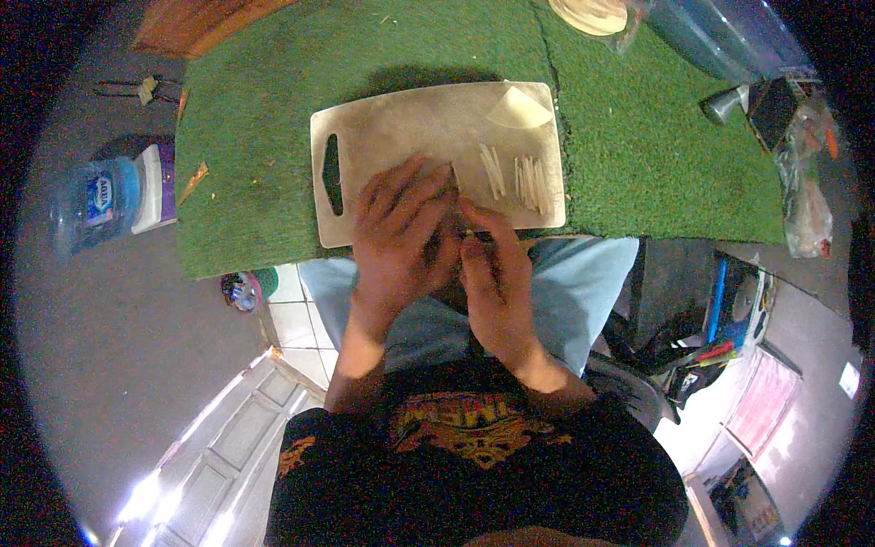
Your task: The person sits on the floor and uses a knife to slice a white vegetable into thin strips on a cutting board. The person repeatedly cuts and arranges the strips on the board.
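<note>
A pale cutting board with a handle slot at its left end lies before me. My left hand rests over the lower middle of the board, fingers stretched forward. Against its right side is my right hand, its thumb and forefinger nearly together around a small pale bit at the board's near edge; what the bit belongs to is hidden. A thin whitish edge shows just beyond the fingertips. Right of the hands lie a few thin pale sticks and a bundle of similar sticks. A pale yellowish wedge-shaped sheet lies at the far right corner.
Green artificial turf covers the surface under the board. A stack of round pale sheets sits at the far right, near a large clear bluish container. A blue plastic water container stands left; a clear plastic bag lies right.
</note>
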